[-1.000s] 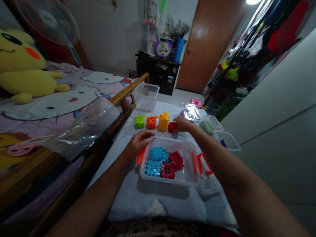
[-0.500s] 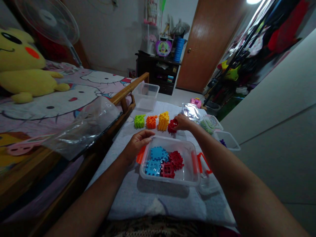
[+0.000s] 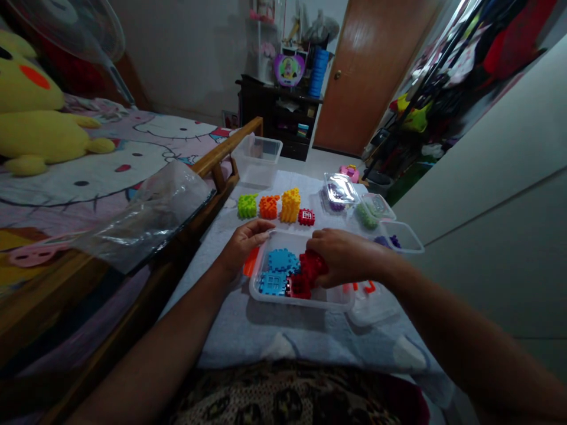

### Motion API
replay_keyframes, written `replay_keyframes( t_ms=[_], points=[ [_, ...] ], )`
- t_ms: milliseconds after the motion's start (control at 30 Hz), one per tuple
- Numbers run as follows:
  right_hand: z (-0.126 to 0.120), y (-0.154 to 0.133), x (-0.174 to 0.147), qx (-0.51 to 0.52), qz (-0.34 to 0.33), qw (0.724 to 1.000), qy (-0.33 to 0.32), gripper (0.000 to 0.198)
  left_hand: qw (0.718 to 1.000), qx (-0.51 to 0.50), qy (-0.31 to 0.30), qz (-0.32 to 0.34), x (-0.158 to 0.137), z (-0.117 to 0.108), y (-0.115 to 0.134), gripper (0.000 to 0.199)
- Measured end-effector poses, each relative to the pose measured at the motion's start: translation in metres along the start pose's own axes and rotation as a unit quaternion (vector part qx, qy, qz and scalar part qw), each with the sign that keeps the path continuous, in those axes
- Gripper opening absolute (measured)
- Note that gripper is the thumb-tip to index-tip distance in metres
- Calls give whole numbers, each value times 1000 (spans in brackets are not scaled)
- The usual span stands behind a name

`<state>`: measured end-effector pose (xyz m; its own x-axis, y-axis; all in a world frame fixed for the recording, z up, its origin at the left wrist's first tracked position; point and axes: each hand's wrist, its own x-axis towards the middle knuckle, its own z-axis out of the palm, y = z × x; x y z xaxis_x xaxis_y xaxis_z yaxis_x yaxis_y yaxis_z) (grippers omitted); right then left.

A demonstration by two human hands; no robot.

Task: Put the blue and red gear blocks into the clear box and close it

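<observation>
A clear plastic box [image 3: 305, 304] stands on the cloth before me, with light blue interlocking blocks [image 3: 273, 283] and red interlocking blocks [image 3: 299, 285] inside. My left hand [image 3: 246, 241] grips the box's far left corner, thumb and fingers at the rim. Reaching into the box, my right hand [image 3: 334, 255] has its fingers closed on a red block [image 3: 312, 265], which they partly cover. Beyond the box sit a green stack [image 3: 247, 206], an orange stack [image 3: 269, 207], a taller yellow stack [image 3: 290, 205] and a low red stack [image 3: 306, 217] of such blocks.
Clear containers holding purple pieces [image 3: 337, 198] and green pieces [image 3: 366, 216] stand at the right. A tall clear bin [image 3: 258, 162] is at the far left corner. The wooden bed rail [image 3: 221, 156] runs along the left; a lid [image 3: 372, 308] lies right of the box.
My right hand has come back from the row of stacks into the box, leaving a low red stack beside the yellow one. It now grasps a red block; my left hand stays at the rim.
</observation>
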<state>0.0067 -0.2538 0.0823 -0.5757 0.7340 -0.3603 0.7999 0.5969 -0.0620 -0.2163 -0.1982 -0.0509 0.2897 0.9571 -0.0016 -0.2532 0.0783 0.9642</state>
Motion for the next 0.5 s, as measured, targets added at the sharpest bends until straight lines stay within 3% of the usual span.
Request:
replay_keyframes(
  t_ms=[233,500],
  points=[
    [44,-9,14,-117,23,992,-41,41,1000,4,0,0,1,0,0,28],
    [58,-12,16,-126,41,987,-93,32,1000,8,-2,-8,1,-2,-3,29]
  ],
)
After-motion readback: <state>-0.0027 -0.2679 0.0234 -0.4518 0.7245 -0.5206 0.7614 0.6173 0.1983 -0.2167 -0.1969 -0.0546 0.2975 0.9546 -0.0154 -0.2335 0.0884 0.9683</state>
